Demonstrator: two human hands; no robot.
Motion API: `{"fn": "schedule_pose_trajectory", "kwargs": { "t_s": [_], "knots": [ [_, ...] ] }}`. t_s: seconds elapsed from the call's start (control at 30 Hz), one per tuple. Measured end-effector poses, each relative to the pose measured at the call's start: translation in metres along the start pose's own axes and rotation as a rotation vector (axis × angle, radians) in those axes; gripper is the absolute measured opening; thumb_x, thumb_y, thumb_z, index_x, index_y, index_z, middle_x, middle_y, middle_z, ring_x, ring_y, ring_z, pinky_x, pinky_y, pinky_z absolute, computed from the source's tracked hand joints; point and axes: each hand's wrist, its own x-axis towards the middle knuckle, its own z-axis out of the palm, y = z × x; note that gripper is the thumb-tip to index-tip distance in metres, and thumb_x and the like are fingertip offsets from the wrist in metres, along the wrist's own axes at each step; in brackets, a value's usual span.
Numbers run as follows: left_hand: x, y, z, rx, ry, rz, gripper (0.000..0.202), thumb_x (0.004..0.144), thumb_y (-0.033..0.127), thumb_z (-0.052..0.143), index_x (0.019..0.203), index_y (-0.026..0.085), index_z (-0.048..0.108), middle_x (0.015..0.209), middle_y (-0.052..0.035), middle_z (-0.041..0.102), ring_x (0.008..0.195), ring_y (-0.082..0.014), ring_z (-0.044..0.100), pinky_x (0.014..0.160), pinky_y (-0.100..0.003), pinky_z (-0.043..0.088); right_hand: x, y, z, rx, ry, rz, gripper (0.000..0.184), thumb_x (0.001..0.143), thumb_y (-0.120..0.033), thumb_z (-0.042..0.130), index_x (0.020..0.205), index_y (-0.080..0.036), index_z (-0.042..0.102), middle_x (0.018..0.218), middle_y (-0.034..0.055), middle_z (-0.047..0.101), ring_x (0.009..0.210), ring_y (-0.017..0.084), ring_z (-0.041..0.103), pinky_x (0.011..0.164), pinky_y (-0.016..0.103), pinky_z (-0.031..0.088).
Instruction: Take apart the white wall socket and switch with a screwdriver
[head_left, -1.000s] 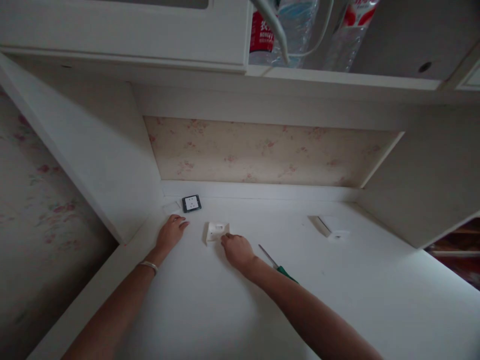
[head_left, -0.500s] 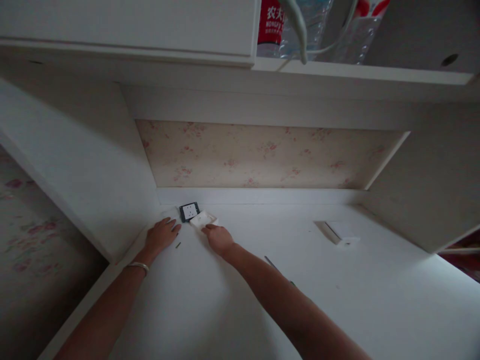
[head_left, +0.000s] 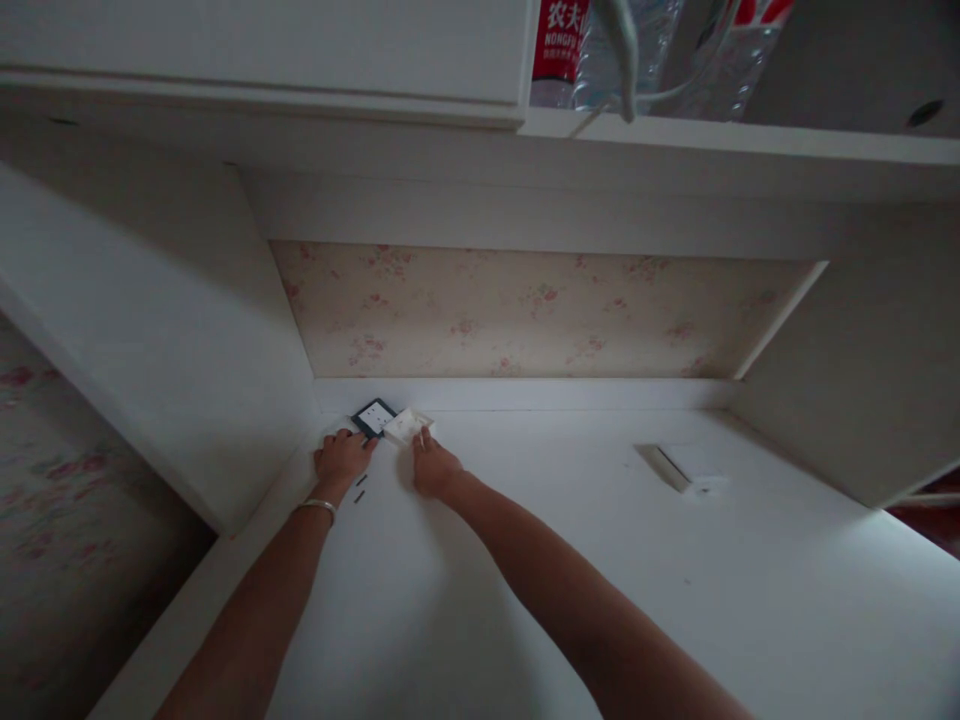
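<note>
A power socket (head_left: 373,416) with a white face and dark frame lies tilted near the back left corner of the white surface. My left hand (head_left: 345,456), fingers apart, reaches its lower edge with a fingertip. Beyond that hand a pale flat piece shows in part; I cannot make out its kind. Against the socket's right side sits an open white socket box (head_left: 403,426), and the fingers of my right hand (head_left: 435,466) close on its near right edge. Just below my left hand lie two small screws (head_left: 361,489).
Farther right on the desk (head_left: 525,560) is another white box (head_left: 686,468). Side panels (head_left: 825,390) stand left and right. Overhead hangs a cabinet (head_left: 262,60), with plastic bottles (head_left: 559,50) and a cable (head_left: 624,60) on its open shelf.
My left hand has moved right and up to the socket, which has turned. A second screw now shows. My right hand has shifted around the box edge, and its arm now covers the thin tool.
</note>
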Motion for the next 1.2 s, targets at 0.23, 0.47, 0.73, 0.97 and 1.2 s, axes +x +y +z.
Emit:
{"fn": "schedule_pose_trajectory", "kwargs": {
  "t_s": [0.23, 0.47, 0.73, 0.97, 1.2],
  "knots": [
    [-0.016, 0.004, -0.016, -0.041, 0.034, 0.009, 0.050, 0.091, 0.050, 0.031, 0.106, 0.024, 0.071, 0.125, -0.0141, 0.057, 0.105, -0.0342, 0.056, 0.080, -0.047, 0.047, -0.085, 0.040, -0.025, 0.032, 0.086, 0.002, 0.045, 0.087, -0.026, 0.045, 0.133, -0.023, 0.049, 0.140, 0.0090, 0.049, 0.110, 0.022, 0.059, 0.089, 0.034, 0.048],
    [-0.066, 0.012, -0.031, -0.112, 0.105, 0.165, 0.040, 0.091, 0.037, 0.035, 0.104, 0.021, 0.070, 0.120, -0.0065, 0.061, 0.104, -0.0248, 0.059, 0.092, -0.037, 0.046, -0.209, 0.148, -0.059, 0.000, 0.297, 0.388, 0.032, 0.094, -0.028, 0.036, 0.101, -0.023, 0.067, 0.103, 0.0057, 0.067, 0.093, 0.019, 0.062, 0.084, 0.030, 0.045],
    [-0.185, 0.078, -0.037, -0.618, 0.051, 0.358, 0.033, 0.087, 0.040, 0.044, 0.099, 0.021, 0.068, 0.105, -0.0051, 0.066, 0.095, -0.0194, 0.061, 0.088, -0.030, 0.050, -0.314, 0.306, -0.079, -0.024, 0.522, 1.002, 0.077, 0.073, -0.062, 0.058, 0.134, -0.018, 0.046, 0.134, 0.0189, 0.043, 0.118, 0.037, 0.047, 0.093, 0.046, 0.040],
    [-0.276, 0.161, -0.048, -0.883, -0.127, 0.342, 0.035, 0.090, 0.043, 0.042, 0.101, 0.022, 0.068, 0.102, -0.0056, 0.066, 0.081, -0.0165, 0.062, 0.069, -0.026, 0.051, -0.322, 0.344, -0.053, 0.215, 0.453, 1.033, 0.100, 0.066, -0.068, 0.059, 0.143, -0.011, 0.029, 0.134, 0.0251, 0.044, 0.113, 0.034, 0.055, 0.091, 0.042, 0.043],
    [-0.317, 0.242, -0.055, -0.616, -0.265, 0.500, 0.059, 0.088, 0.060, 0.043, 0.138, 0.030, 0.045, 0.114, -0.0122, 0.060, 0.105, -0.0266, 0.058, 0.089, -0.037, 0.044, -0.318, 0.342, -0.051, 0.202, 0.495, 1.082, 0.096, 0.069, -0.064, 0.057, 0.141, -0.006, 0.031, 0.126, 0.0290, 0.050, 0.115, 0.037, 0.054, 0.092, 0.046, 0.043]
  ]
}}
